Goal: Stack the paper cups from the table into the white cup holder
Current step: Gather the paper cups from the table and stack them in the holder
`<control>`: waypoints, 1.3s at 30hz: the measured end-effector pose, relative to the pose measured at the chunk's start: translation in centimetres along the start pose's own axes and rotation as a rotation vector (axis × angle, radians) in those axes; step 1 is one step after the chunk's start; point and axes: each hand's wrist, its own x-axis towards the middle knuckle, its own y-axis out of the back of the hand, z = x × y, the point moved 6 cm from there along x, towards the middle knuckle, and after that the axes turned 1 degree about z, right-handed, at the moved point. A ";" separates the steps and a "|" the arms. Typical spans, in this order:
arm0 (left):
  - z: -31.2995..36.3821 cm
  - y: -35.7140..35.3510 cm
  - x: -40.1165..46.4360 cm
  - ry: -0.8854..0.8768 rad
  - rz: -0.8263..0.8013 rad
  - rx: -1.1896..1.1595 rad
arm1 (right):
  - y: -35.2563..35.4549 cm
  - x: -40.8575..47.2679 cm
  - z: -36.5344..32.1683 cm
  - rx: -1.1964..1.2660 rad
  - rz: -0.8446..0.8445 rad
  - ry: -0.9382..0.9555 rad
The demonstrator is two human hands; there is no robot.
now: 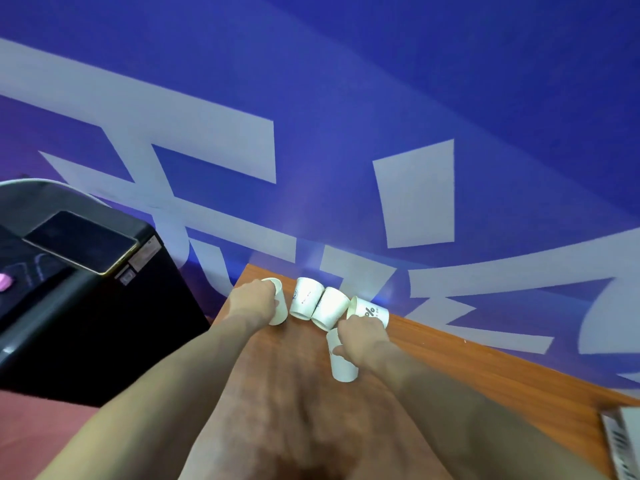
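Observation:
Several white paper cups stand at the far end of the wooden table [467, 368]. My left hand [254, 301] grips the leftmost cup [280, 308] from the side. My right hand [360, 341] holds the nearest cup [343, 367] by its upper part. Between them stand a cup with a blue logo [306, 299] and a plain cup [330, 308]. A cup with a printed percent sign [370, 311] sits just behind my right hand. No white cup holder is in view.
A black machine [79, 306] with a dark screen [81, 242] stands left of the table over a reddish floor. A blue wall [346, 98] with large white lettering rises right behind the cups. A white and black object [623, 441] lies at the table's right edge.

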 end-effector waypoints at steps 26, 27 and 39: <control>21.2 8.3 -18.6 -0.545 0.160 0.273 | 2.3 -25.7 10.1 0.133 0.237 -0.411; 22.8 8.1 -19.8 -0.577 0.164 0.274 | 1.6 -27.4 10.9 0.147 0.245 -0.436; 38.7 3.7 -35.8 -0.872 0.215 0.372 | -7.0 -46.5 17.7 0.246 0.286 -0.693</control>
